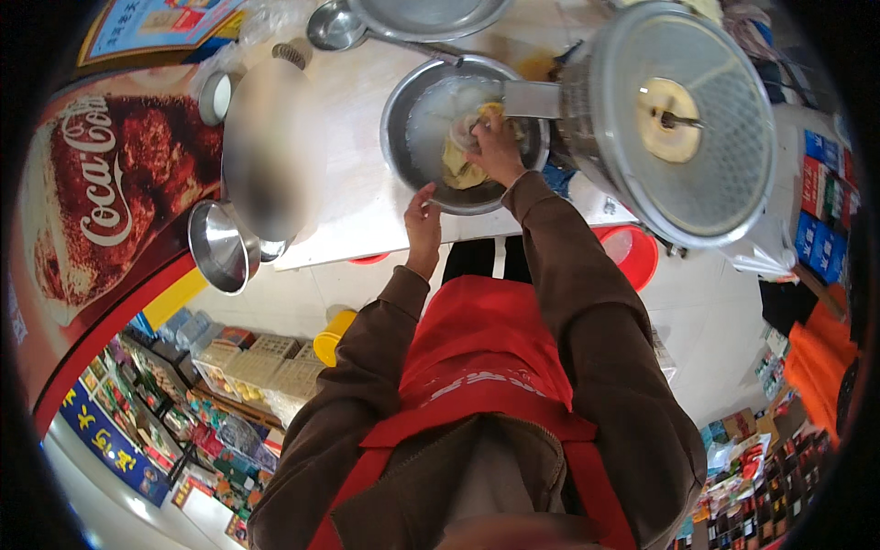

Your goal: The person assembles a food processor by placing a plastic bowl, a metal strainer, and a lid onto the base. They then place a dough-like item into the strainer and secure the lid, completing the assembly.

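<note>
A round metal basin (396,158) on the white table holds cloudy pale liquid and a soft, pale yellow mass (461,169). My right hand (498,150) reaches down into the basin, its fingers closed on part of that yellow mass; whether it is cloth or food I cannot tell. At the basin's near left rim, my left hand (423,225) grips the edge with curled fingers. Just right of my right hand, the metal spout (533,99) of a large machine with a wide round hopper (733,174) juts over the basin's rim.
A metal ladle (336,27) and a large metal lid (431,11) lie at the table's (353,137) far side. Metal bowls (220,249) hang at its left edge, beside a blurred rounded object (268,147). Below stand a red bucket (632,257) and a yellow container (332,337).
</note>
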Demonstrator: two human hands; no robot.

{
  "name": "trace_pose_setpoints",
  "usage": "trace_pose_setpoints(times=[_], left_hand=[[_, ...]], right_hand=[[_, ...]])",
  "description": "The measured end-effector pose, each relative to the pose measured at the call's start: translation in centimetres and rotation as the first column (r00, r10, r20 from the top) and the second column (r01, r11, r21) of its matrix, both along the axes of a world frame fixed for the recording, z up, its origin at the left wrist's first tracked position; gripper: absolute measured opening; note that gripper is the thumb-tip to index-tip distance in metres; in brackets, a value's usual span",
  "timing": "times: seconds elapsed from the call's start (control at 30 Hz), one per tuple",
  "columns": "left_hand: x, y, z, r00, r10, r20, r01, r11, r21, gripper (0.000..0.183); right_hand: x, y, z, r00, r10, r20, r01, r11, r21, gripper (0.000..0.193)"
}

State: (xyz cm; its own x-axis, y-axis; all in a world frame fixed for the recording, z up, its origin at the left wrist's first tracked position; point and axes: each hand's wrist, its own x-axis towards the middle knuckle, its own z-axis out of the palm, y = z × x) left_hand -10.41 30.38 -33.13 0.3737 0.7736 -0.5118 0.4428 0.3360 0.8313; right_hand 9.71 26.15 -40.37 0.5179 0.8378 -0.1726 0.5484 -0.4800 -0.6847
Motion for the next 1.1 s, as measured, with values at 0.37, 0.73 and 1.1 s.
trace_pose_setpoints(times=[0.37,0.73,1.1], left_hand=[[3.5,4.9,-6.5,0.932,-0.259,-0.253,0.355,0.787,0.504,0.049],[8.0,7.6,-7.8,0.477,-0.360,-0.802,0.878,0.155,0.453,0.045],[10.2,9.2,-7.3,0.447,-0.508,-0.736,0.892,0.186,0.413,0.051]], right_hand=[[-0.7,1.5,-1.8,0.966,0.136,0.222,-0.105,0.984,-0.146,0.079],[2.5,-0.3,-4.2,0.964,-0.227,-0.136,0.240,0.967,0.090,0.036],[-3.5,-1.9,-1.6,0.884,-0.342,-0.317,0.447,0.816,0.365,0.042]])
